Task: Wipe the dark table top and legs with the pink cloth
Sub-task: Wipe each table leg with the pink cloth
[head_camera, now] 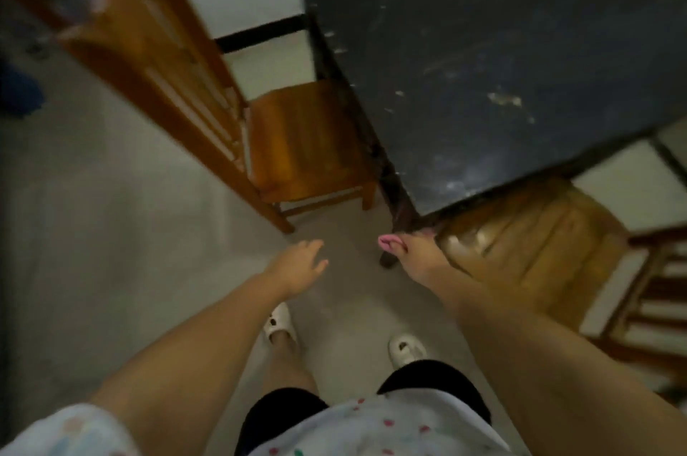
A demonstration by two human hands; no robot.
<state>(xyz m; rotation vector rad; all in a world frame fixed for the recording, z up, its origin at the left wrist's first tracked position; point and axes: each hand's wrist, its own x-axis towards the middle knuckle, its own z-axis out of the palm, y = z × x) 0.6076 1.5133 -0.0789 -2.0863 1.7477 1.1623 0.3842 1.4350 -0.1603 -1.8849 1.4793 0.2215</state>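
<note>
A pale grey floor [111,232] fills the left and lower part of the blurred view, seen from above by a standing person. The dark bench [502,57] takes up the 1 o'clock part of the picture; its top is scuffed with pale marks, and its near corner points down toward the centre. One dark bench leg [394,202] drops from that corner to the floor, just right of centre. A wooden chair [297,143] stands at 11 o'clock, its seat pushed against the bench's left edge and its slatted back leaning toward the upper left. A second wooden chair [539,243] sits at 4 o'clock, its seat partly under the bench's near edge.

Both bare arms reach forward from the bottom of the frame. The right hand [416,251], just right of centre, is at the bench leg low down, with its fingers curled round the pink cloth [388,243], which shows as a small pink fold at the hand's left side, pressed close to the leg. The left hand [301,262], just left of centre, hangs over the floor with fingers spread loosely and holds nothing. Two white slippers [280,325] stand on the floor at 6 o'clock.
</note>
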